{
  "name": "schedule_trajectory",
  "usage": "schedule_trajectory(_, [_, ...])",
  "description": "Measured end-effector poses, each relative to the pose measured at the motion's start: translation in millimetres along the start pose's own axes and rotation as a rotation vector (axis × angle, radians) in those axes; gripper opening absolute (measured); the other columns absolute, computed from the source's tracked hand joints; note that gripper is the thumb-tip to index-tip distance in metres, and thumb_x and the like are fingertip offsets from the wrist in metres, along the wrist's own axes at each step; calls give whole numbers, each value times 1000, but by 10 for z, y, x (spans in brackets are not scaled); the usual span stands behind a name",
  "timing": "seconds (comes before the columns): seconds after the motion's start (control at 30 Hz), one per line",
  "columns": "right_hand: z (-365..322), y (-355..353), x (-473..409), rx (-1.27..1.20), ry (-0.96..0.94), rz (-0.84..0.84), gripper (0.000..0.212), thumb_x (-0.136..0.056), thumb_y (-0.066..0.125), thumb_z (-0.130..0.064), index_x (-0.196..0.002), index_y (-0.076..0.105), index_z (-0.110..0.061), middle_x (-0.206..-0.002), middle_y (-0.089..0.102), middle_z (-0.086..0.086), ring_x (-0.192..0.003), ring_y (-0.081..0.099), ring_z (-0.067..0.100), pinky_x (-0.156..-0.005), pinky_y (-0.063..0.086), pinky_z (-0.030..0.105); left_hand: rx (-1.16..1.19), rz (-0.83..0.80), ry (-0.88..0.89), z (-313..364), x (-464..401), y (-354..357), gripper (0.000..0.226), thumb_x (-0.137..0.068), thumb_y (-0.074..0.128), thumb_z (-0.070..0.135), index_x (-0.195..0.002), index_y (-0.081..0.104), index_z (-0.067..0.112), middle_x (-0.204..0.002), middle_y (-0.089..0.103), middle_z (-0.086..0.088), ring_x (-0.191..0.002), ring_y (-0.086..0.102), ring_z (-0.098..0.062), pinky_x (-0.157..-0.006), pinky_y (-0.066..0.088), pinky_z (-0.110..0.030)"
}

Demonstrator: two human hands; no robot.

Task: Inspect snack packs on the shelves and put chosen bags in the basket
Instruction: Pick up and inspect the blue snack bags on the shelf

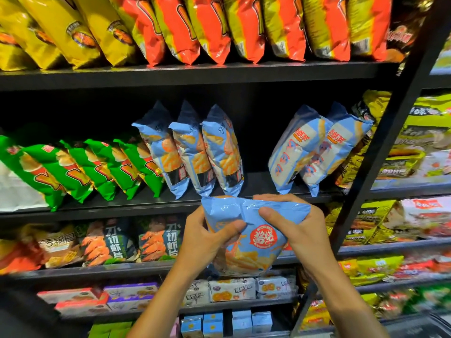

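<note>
A light-blue snack bag [253, 242] with a red round logo is held in front of the black shelves, below the middle shelf's edge. My left hand [207, 237] grips its left side, thumb across the front. My right hand [290, 220] grips its upper right corner, fingers curled over the top seal. Matching blue bags [195, 147] stand on the middle shelf just above, with a gap to their right. No basket is in view.
Green bags [80, 167] line the middle shelf at left, two paler blue bags [314, 147] at right. Yellow and orange bags [185, 28] fill the top shelf. Dark shrimp-chip bags [114, 240] and boxes sit lower. A black upright post [390, 132] divides off the shelving at right.
</note>
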State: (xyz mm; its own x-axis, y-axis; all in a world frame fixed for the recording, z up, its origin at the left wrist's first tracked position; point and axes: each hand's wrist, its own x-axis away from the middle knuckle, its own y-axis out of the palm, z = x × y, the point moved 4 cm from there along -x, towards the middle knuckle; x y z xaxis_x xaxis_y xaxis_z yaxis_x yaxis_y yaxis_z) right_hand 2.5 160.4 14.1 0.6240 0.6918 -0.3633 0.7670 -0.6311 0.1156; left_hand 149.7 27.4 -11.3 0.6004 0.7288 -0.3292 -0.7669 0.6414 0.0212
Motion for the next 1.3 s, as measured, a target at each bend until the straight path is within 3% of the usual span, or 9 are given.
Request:
schedule_trajectory(0.2, [-44, 3, 20, 17, -51, 26, 14, -73, 80, -13, -82, 84, -24, -89, 81, 0, -87, 77, 14, -74, 58, 20, 46, -232, -203, -8, 0, 15, 42, -83, 84, 23, -119, 67, 8, -103, 80, 1, -92, 76, -14, -71, 57, -21])
schedule_trajectory(0.3, [-57, 10, 31, -11, -34, 11, 14, -72, 80, -11, -78, 84, -23, -89, 81, 1, -87, 77, 15, -73, 58, 20, 148, -196, -198, -15, 16, -16, 51, -74, 85, 28, -120, 69, 10, -114, 78, -7, -105, 75, -23, -79, 59, -27])
schedule_trajectory(0.5, [-55, 53, 34, -25, -28, 15, 14, -74, 79, -12, -79, 84, -24, -91, 81, 2, -88, 77, 17, -72, 59, 22, 209, -111, -113, -11, -23, -55, 64, -64, 95, 46, -112, 75, 8, -113, 76, -18, -105, 73, -37, -85, 60, -43])
schedule_trajectory(0.67, [2, 60, 24, -44, 27, 24, 11, -76, 78, -13, -85, 82, -16, -91, 80, 4, -87, 77, 19, -69, 60, 23, 143, -106, -13, 100, -63, -76, 28, -70, 86, 23, -97, 78, 24, -103, 78, -9, -98, 75, -27, -79, 60, -34])
schedule_trajectory(0.87, [13, 24, -16, -25, 32, 47, 14, -74, 79, -17, -87, 81, -13, -91, 80, 7, -86, 77, 22, -71, 60, 27, 108, -117, 23, 206, -74, -99, 20, -66, 88, 33, -85, 82, 30, -87, 80, 0, -84, 76, -15, -73, 59, -27])
schedule_trajectory(0.97, [23, 15, -27, -12, 38, 36, 14, -75, 80, -19, -88, 82, -15, -91, 80, 6, -86, 77, 22, -72, 61, 27, 84, -111, 16, 206, -101, -127, 7, -78, 86, 27, -84, 83, 27, -88, 80, -2, -85, 76, -17, -73, 59, -28])
schedule_trajectory(1.03, [28, 14, -35, -2, 59, 11, 17, -76, 79, -20, -91, 81, -13, -92, 80, 6, -87, 78, 23, -71, 61, 26, 53, -76, 30, 199, -112, -141, 5, -84, 84, 19, -87, 83, 23, -90, 80, -5, -88, 76, -22, -76, 61, -32])
schedule_trajectory(1.13, [23, -3, -62, -7, 93, -70, 24, -79, 75, -20, -102, 79, -13, -99, 81, 3, -93, 77, 21, -72, 61, 26, 9, -21, 63, 184, -103, -139, 4, -87, 81, 26, -89, 82, 23, -81, 77, -3, -81, 74, -20, -75, 60, -32])
schedule_trajectory(1.3, [-38, -60, -103, 55, -17, -197, 23, -81, 75, -8, -104, 79, -8, -113, 78, 1, -112, 72, 19, -88, 60, 29, 45, 21, 52, 180, -116, -130, 18, -83, 73, 20, -91, 84, 32, -97, 81, -2, -95, 76, -20, -81, 61, -33])
